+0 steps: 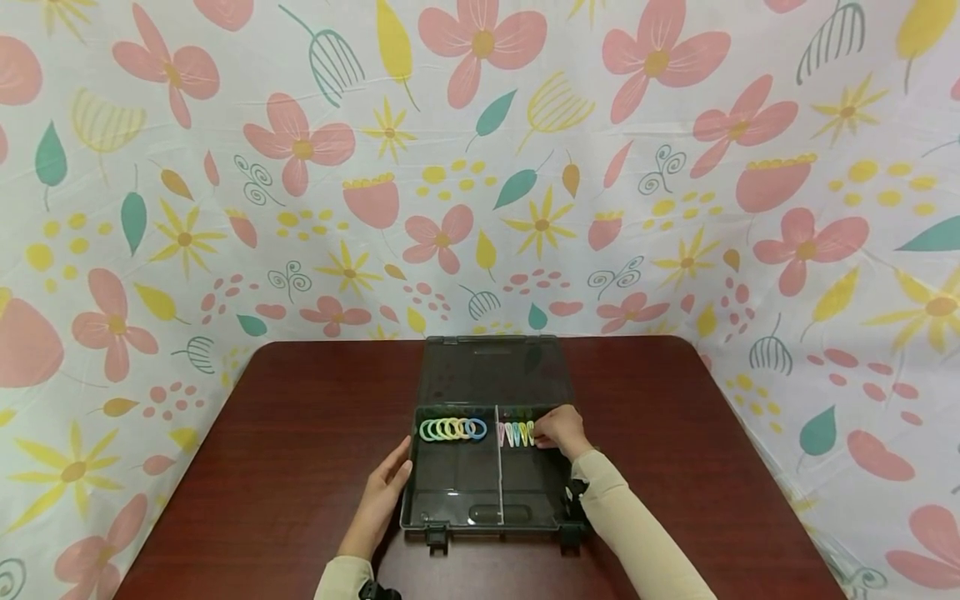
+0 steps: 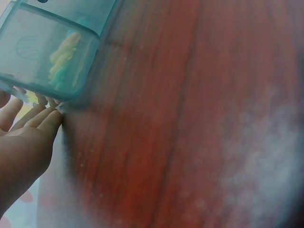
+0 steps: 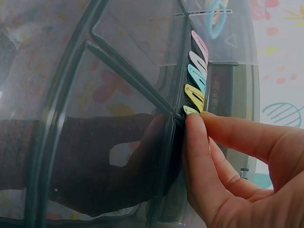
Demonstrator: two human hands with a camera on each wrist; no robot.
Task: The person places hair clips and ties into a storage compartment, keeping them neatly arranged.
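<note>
A dark translucent plastic case (image 1: 456,496) lies with its lid folded back, a white divider (image 1: 499,475) splitting it into two compartments. At the back of the left one, several overlapping hair ties (image 1: 453,429) run from green through yellow to blue. Snap hair clips (image 1: 516,434) in pink, white, blue and yellow stand in a row in the right compartment. My right hand (image 1: 562,429) pinches the pale green snap hair clip (image 3: 190,109) at the row's right end between thumb and index finger. With extended fingers, my left hand (image 1: 377,500) touches the case's left side.
The case stands on a dark red-brown wooden table (image 1: 300,467). Its see-through lid (image 1: 495,371) lies back toward the flowered cloth (image 1: 480,167) behind the table. Two latches (image 1: 437,537) stick out at the front edge.
</note>
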